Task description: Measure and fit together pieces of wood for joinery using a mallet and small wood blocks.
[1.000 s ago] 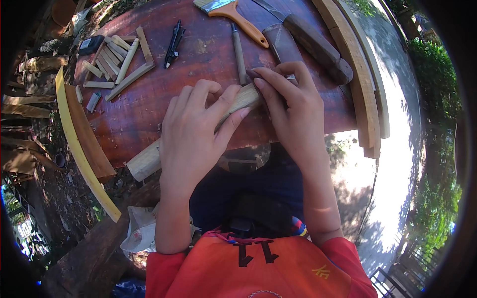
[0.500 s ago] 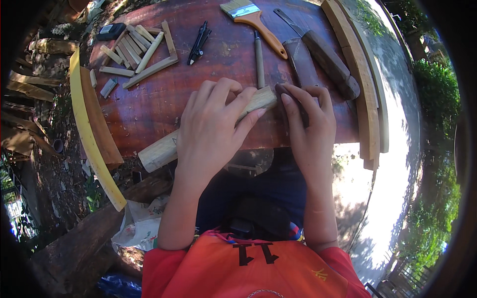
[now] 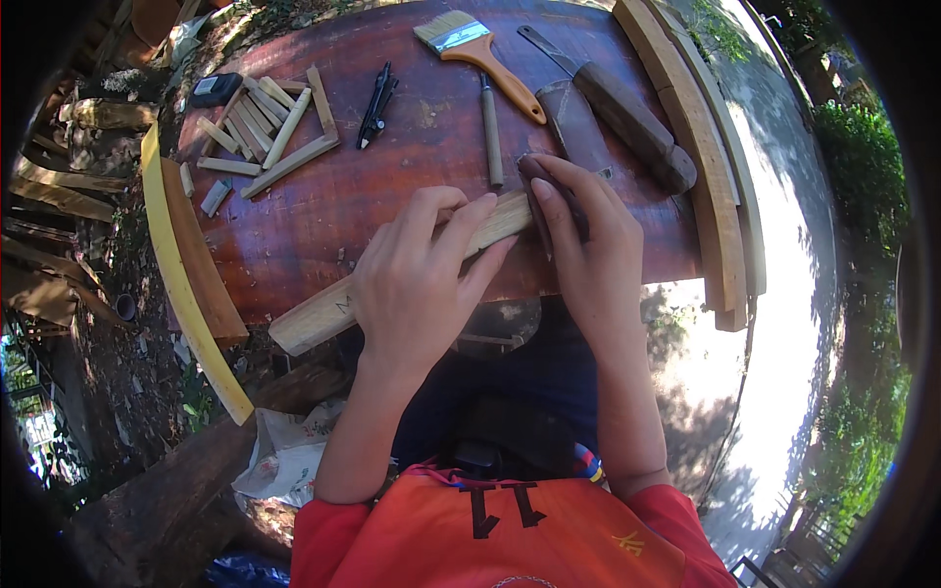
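My left hand [image 3: 412, 269] is closed around a pale wooden bar [image 3: 309, 318], which slants from lower left to upper right across the table's near edge. A pencil-like mark shows on the bar near its lower end. At the upper end, my right hand [image 3: 593, 240] pinches a folded dark brown sheet [image 3: 534, 191] that looks like sandpaper. The sheet is wrapped against the bar's end. My fingers hide part of the bar and the inside of the fold.
On the reddish-brown table [image 3: 412, 147] lie a paintbrush [image 3: 490, 64], a thin round rod [image 3: 492, 137], a dark-handled knife [image 3: 627, 118], a brown strip [image 3: 573, 122] and a black drawing compass [image 3: 375, 108]. Several small sticks [image 3: 255, 122] lie at the left. Long boards [image 3: 701, 157] line the right edge.
My right hand has brought the brown sheet from beside the bar's end onto it. The bar's upper end has dropped a little. The whole view has shifted slightly.
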A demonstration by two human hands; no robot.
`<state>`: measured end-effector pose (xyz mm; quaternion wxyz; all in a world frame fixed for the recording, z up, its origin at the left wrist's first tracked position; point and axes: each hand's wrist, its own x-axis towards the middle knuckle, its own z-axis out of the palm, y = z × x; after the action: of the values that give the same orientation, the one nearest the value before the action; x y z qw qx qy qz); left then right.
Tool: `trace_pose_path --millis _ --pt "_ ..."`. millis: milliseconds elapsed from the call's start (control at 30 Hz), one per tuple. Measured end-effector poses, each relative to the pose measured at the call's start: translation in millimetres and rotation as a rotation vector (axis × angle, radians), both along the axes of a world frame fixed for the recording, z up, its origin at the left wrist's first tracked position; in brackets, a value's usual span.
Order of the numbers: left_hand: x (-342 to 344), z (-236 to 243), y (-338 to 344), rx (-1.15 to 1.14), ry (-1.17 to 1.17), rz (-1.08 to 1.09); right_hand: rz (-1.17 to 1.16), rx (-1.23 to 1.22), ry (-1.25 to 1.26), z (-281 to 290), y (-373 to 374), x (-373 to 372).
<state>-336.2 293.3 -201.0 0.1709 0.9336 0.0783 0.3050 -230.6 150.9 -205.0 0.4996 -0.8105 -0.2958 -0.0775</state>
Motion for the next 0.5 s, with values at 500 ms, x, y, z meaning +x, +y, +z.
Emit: trace_pose_path --millis 500 --pt "8 -7 5 0.16 -0.022 0.016 0.031 -0.145 -0.109 -2 7 15"
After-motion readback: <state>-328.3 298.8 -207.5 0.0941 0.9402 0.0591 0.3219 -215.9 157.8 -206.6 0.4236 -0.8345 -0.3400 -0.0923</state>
